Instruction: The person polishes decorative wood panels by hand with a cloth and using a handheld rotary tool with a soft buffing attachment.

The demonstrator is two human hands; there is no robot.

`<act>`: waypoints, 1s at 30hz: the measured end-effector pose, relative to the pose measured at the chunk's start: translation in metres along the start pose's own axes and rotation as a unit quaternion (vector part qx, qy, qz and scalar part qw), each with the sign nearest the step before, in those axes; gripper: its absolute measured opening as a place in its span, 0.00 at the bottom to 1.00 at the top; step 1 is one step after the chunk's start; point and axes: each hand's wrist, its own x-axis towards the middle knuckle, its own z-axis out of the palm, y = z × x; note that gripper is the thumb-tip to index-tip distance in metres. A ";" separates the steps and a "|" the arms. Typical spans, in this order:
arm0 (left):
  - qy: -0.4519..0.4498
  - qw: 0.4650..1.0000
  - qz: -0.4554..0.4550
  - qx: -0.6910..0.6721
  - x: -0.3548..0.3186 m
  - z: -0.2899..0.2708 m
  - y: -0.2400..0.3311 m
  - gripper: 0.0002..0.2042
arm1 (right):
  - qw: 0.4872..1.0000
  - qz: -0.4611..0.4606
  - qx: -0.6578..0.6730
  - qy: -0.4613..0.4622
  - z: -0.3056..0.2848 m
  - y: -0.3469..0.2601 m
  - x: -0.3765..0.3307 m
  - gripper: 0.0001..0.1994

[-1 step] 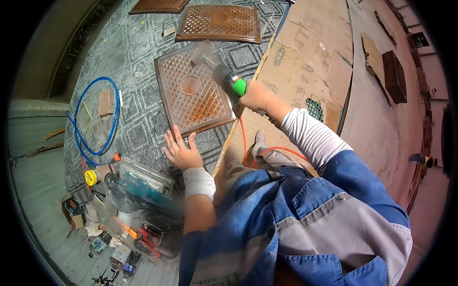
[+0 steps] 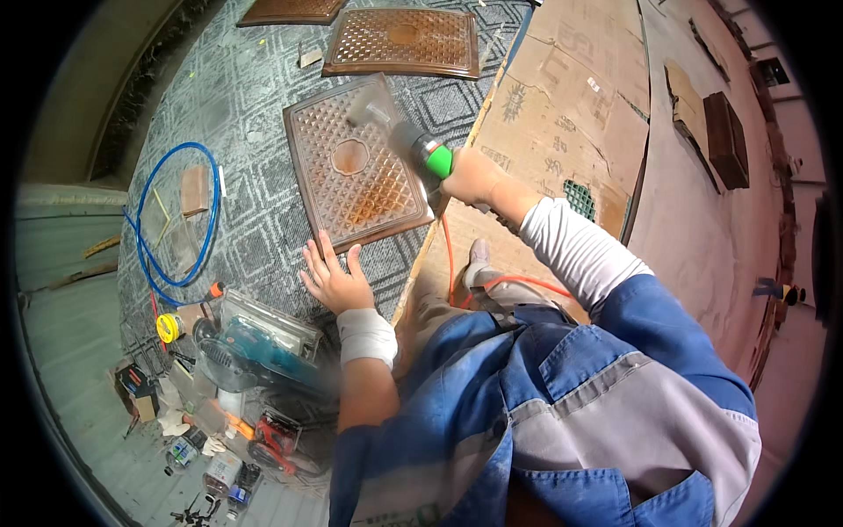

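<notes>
My right hand [image 2: 474, 178] is wrapped round a green and black handheld power tool [image 2: 439, 162], whose blurred front end reaches over a carved brown wooden panel [image 2: 318, 140]. Raised diamond lattice covers this panel, with a scalloped medallion in its middle. Pale dust coats much of it; glossy brown shows near the lower right. Whether the tool's tip touches the carving is too blurred to tell. At the panel's near edge my left hand [image 2: 337, 279] lies with fingers spread, the fingertips against the rim and nothing held.
Two more brown panels, one a glossy lattice panel [image 2: 404, 42], lie farther back on the patterned grey cloth [image 2: 255, 246]. Left are a coiled blue hose [image 2: 213, 224], a teal power sander [image 2: 255, 351] and a yellow tape roll [image 2: 169, 328]. Cardboard [image 2: 562, 97] lies right; an orange hose [image 2: 527, 279] passes my legs.
The tool's blurred front end has shifted slightly left and toward me over the panel. My left hand stays in place.
</notes>
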 end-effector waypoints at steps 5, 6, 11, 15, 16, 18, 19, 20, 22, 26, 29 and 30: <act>-0.001 1.000 0.002 -0.002 0.000 -0.001 0.002 0.30 | 0.998 -0.026 -0.008 0.059 0.010 -0.005 0.003 0.16; -0.008 1.000 0.000 -0.003 0.001 -0.001 0.003 0.30 | 0.997 -0.030 -0.009 0.064 0.008 -0.002 0.008 0.16; -0.001 1.000 0.000 0.006 0.001 -0.002 0.004 0.30 | 0.995 -0.078 -0.050 0.028 0.013 0.015 0.000 0.16; 0.012 1.000 0.005 0.004 -0.001 0.004 0.000 0.30 | 1.000 -0.019 -0.017 0.007 0.007 0.028 -0.017 0.17; 0.013 1.000 0.007 0.010 -0.001 0.002 -0.001 0.30 | 0.998 -0.045 -0.051 -0.001 0.012 0.037 -0.028 0.17; 0.014 1.000 0.009 0.004 0.001 0.002 0.002 0.30 | 0.989 -0.088 -0.120 0.001 0.019 0.046 -0.048 0.19; 0.012 1.000 0.007 0.000 0.000 0.000 0.003 0.31 | 0.990 -0.072 -0.118 0.014 0.025 0.049 -0.050 0.18; 0.011 1.000 0.006 -0.003 -0.001 -0.001 0.004 0.31 | 0.995 -0.034 -0.087 0.017 0.023 0.049 -0.045 0.18; 0.011 1.000 0.008 0.000 -0.001 0.000 0.004 0.31 | 0.999 -0.003 -0.052 0.012 0.017 0.044 -0.046 0.17; -0.001 1.000 0.008 0.006 0.001 0.003 0.002 0.31 | 0.991 -0.089 -0.104 -0.006 0.039 0.060 -0.056 0.17; -0.009 1.000 0.003 0.006 0.001 0.001 0.001 0.31 | 0.993 -0.109 -0.036 0.034 0.040 0.054 -0.062 0.17; -0.009 1.000 0.003 0.007 0.001 0.002 0.001 0.31 | 0.998 -0.061 -0.011 0.034 0.037 0.052 -0.058 0.17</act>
